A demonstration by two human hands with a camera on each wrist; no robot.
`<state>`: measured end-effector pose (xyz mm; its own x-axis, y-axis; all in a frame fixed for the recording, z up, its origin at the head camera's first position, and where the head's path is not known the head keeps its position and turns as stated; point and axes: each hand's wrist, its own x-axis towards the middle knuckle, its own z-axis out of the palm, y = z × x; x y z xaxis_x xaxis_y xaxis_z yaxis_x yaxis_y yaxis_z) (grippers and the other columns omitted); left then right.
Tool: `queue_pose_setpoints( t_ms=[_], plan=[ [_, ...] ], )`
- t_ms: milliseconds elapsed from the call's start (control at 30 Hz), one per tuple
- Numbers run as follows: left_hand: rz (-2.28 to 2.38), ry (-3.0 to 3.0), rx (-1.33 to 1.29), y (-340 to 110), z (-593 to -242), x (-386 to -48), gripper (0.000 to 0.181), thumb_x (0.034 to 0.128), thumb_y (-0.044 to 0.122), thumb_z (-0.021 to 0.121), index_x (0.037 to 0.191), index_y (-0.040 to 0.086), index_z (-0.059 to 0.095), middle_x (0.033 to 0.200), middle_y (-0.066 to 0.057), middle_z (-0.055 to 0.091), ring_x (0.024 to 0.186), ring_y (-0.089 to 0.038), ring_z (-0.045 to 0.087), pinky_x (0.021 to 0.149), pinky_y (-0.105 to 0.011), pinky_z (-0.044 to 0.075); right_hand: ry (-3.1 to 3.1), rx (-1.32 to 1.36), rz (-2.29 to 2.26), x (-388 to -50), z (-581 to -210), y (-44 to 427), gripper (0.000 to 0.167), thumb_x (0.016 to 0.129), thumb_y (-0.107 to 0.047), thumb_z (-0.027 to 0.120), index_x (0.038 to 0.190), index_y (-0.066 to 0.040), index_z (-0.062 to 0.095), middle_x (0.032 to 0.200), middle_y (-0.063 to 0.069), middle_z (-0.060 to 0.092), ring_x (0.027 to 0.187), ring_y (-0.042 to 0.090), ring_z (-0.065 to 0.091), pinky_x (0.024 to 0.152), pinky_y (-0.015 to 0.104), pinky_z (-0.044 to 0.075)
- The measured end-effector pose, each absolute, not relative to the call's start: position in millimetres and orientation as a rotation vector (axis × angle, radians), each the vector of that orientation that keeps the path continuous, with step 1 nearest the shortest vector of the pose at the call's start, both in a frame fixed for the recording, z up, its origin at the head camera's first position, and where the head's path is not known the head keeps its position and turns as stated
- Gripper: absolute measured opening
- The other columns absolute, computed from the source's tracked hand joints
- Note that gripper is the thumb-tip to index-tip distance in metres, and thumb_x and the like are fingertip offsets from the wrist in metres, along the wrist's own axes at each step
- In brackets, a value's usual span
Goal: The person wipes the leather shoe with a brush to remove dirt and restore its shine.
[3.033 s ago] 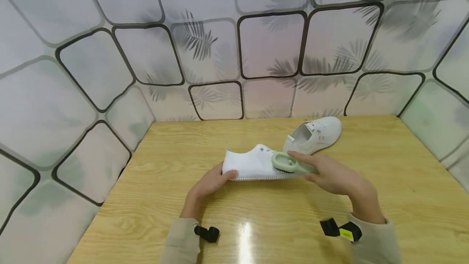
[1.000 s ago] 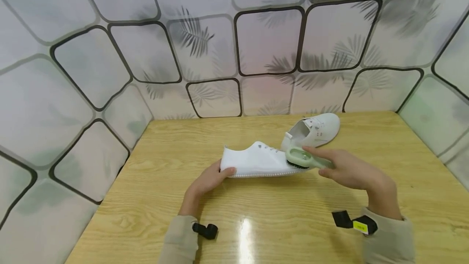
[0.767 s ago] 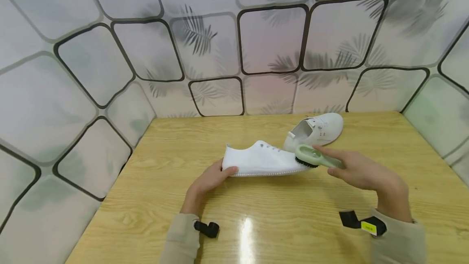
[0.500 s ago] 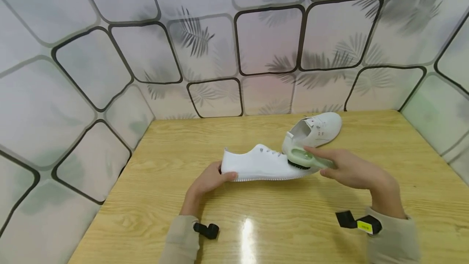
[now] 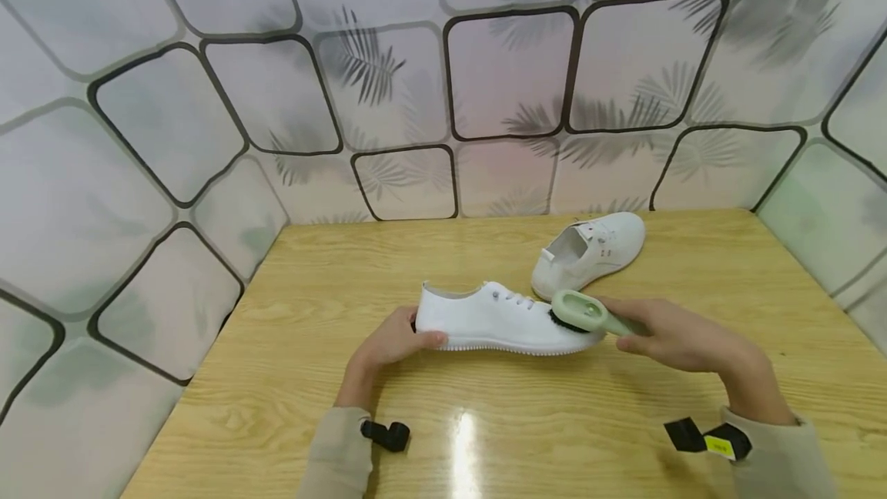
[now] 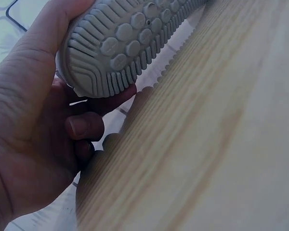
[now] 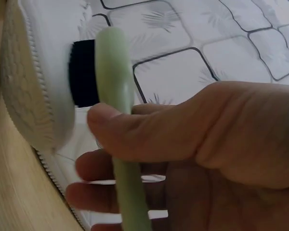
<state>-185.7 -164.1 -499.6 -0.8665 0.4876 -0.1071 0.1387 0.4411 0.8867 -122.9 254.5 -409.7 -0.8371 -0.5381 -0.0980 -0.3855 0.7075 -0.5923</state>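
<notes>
My left hand (image 5: 396, 342) grips a white sneaker (image 5: 485, 322) by its heel, thumb on the near side. In the left wrist view the studded sole (image 6: 130, 38) shows, tilted up off the wood. A pale green brush (image 5: 585, 311) with black bristles is in my right hand (image 5: 682, 337). Its bristles (image 7: 83, 72) meet the sneaker's toe area in the right wrist view. My right thumb (image 7: 135, 132) lies along the handle, and the other fingers sit behind it. Part of the handle is hidden by the right hand in the head view.
A second white sneaker (image 5: 589, 252) lies on the wooden table (image 5: 333, 268) behind the brush. Patterned fabric walls (image 5: 388, 114) with dark outlined shapes and leaf prints stand behind and at both sides.
My right hand has carried the brush rightward and toward the sneaker's toe over the three seconds, with small shifts back and forth. The held sneaker has tipped slightly and dropped at its toe end.
</notes>
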Motion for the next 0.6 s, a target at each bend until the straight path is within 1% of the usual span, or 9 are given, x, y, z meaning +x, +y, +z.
queue_pose_setpoints(
  t_ms=[67,200,233,300,400,467,500,533,600],
  plan=[
    [1.402,2.338,0.525,-164,-499,-185,0.041,0.087,0.033,0.075,0.112,0.003,0.065,0.095,-0.005,0.067,0.081,-0.015,0.058,0.075,-0.03,0.048,2.644,-0.698,-0.809,-122,-409,258,0.059,0.096,-0.017,0.066,0.147,0.003,0.044,0.136,0.02,0.057,0.12,0.032,0.054,0.09,0.045,0.05],
    [1.413,2.336,0.515,-164,-499,-185,0.04,0.0856,0.031,0.077,0.112,0.003,0.065,0.096,-0.005,0.068,0.082,-0.016,0.059,0.076,-0.031,0.049,2.664,-0.684,-0.789,-123,-410,257,0.056,0.097,-0.017,0.065,0.144,0.006,0.045,0.13,0.02,0.061,0.111,0.028,0.058,0.086,0.045,0.05],
    [1.415,2.338,0.522,-164,-499,-185,0.04,0.0854,0.03,0.077,0.112,0.003,0.065,0.096,-0.005,0.068,0.083,-0.016,0.06,0.077,-0.031,0.049,2.665,-0.688,-0.787,-124,-410,256,0.055,0.097,-0.018,0.064,0.143,0.006,0.046,0.129,0.019,0.061,0.111,0.028,0.058,0.087,0.046,0.05],
    [1.424,2.34,0.541,-164,-500,-184,0.041,0.0847,0.03,0.079,0.113,0.004,0.065,0.097,-0.005,0.068,0.084,-0.016,0.06,0.078,-0.031,0.049,2.652,-0.717,-0.792,-125,-409,253,0.051,0.097,-0.019,0.065,0.14,0.004,0.051,0.125,0.015,0.063,0.108,0.025,0.058,0.086,0.043,0.05],
    [1.434,2.348,0.567,-163,-502,-184,0.043,0.0825,0.03,0.081,0.114,0.006,0.065,0.098,-0.004,0.068,0.086,-0.016,0.06,0.079,-0.033,0.049,2.596,-0.725,-0.793,-124,-407,253,0.051,0.096,-0.022,0.067,0.138,0.004,0.053,0.127,0.014,0.063,0.112,0.024,0.058,0.087,0.039,0.051],
    [1.438,2.361,0.572,-162,-503,-184,0.044,0.0811,0.03,0.082,0.113,0.007,0.065,0.099,-0.003,0.068,0.086,-0.016,0.06,0.078,-0.034,0.049,2.561,-0.707,-0.792,-123,-407,258,0.052,0.094,-0.021,0.068,0.138,0.003,0.054,0.124,0.01,0.064,0.106,0.019,0.058,0.082,0.032,0.05],
    [1.436,2.372,0.564,-161,-503,-184,0.044,0.0803,0.03,0.083,0.113,0.008,0.065,0.098,-0.003,0.068,0.086,-0.016,0.06,0.078,-0.034,0.049,2.552,-0.705,-0.79,-123,-407,261,0.052,0.094,-0.021,0.069,0.137,0.004,0.055,0.123,0.01,0.064,0.104,0.018,0.058,0.08,0.031,0.05],
    [1.431,2.386,0.561,-161,-504,-184,0.044,0.0799,0.03,0.083,0.113,0.008,0.065,0.098,-0.002,0.068,0.085,-0.016,0.061,0.077,-0.034,0.05,2.551,-0.699,-0.784,-124,-408,263,0.05,0.094,-0.019,0.069,0.136,0.004,0.056,0.119,0.009,0.065,0.101,0.016,0.058,0.078,0.029,0.049],
    [1.423,2.408,0.549,-160,-505,-184,0.046,0.0793,0.03,0.084,0.114,0.008,0.064,0.098,-0.003,0.068,0.085,-0.017,0.061,0.076,-0.035,0.05,2.554,-0.684,-0.773,-125,-409,264,0.035,0.093,-0.016,0.069,0.124,0.001,0.063,0.101,0.003,0.064,0.086,0.011,0.054,0.07,0.026,0.045]
  ],
)
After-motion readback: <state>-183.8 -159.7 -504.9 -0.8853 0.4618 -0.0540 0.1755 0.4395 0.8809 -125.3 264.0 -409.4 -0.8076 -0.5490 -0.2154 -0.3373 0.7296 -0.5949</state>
